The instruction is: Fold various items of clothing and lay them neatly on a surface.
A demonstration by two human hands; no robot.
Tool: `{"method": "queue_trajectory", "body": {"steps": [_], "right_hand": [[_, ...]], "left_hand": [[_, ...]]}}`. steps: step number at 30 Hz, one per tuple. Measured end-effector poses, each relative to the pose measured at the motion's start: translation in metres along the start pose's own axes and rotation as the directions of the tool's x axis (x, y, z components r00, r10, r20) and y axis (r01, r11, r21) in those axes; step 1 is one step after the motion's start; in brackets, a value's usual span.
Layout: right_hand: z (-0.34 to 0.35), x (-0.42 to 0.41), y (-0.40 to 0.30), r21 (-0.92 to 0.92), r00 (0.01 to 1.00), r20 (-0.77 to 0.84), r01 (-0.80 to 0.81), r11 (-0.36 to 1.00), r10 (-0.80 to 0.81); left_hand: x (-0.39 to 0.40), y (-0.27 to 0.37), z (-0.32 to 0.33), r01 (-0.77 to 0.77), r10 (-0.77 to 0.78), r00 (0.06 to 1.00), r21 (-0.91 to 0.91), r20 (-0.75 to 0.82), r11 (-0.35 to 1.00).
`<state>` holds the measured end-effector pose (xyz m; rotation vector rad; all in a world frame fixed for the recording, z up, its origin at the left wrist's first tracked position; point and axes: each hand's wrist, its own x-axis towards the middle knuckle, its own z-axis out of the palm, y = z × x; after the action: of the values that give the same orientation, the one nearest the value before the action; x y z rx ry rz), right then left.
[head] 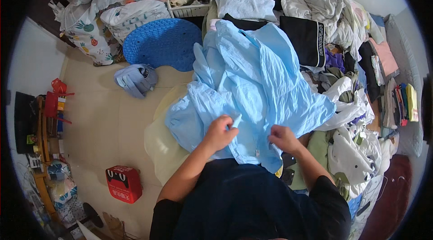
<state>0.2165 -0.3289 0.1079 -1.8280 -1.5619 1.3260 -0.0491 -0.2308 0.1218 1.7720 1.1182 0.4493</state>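
A crumpled light-blue garment (250,70), which looks like a button shirt, is spread out in front of me. My left hand (221,132) pinches a fold of it near the middle, with a small corner of cloth sticking up by the thumb. To the right, my right hand (283,138) has its fingers curled onto the cloth near its lower edge. Between the hands and lower down, a small white label shows on the fabric. What lies under the garment is mostly hidden.
A folded black cloth (299,41) and a white towel (245,6) lie beyond the garment. Piled clothes (351,158) flank my right side. At left are a blue textured mat (162,44), a grey-blue bag (136,80), a pale yellow rounded surface (162,148) and a red box-shaped stool (123,184).
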Motion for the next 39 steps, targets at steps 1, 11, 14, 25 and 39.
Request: {"method": "queue_trajectory", "body": {"steps": [1, 11, 14, 25, 39], "right_hand": [[-0.009, -0.007, -0.013, 0.001, 1.000, -0.003, -0.007, 1.000, 0.007], [0.016, -0.018, -0.062, 0.175, 0.828, 0.554, -0.015, 0.985, -0.085], [0.014, 0.006, -0.020, -0.012, 0.692, 0.721, -0.048, 0.999, 0.042], [-0.047, 0.192, -0.105, 0.248, 0.953, 0.086, 0.262, 0.933, -0.291], [-0.107, 0.361, -0.086, -0.278, 0.892, -0.440, -0.250, 0.927, 0.108]], "left_hand": [[-0.003, 0.004, -0.010, -0.167, 0.140, 0.982, -0.237, -0.128, 0.957], [-0.028, 0.053, 0.010, -0.417, 0.468, 0.789, -0.213, 0.397, 0.884], [-0.024, 0.018, 0.038, -0.283, 0.347, 0.825, -0.207, 0.446, 0.937], [-0.019, 0.007, 0.032, 0.046, 0.202, 0.697, -0.324, 0.688, 0.945], [0.138, -0.177, -0.118, 0.435, -0.563, 0.717, -0.367, -0.411, 0.822]]}}
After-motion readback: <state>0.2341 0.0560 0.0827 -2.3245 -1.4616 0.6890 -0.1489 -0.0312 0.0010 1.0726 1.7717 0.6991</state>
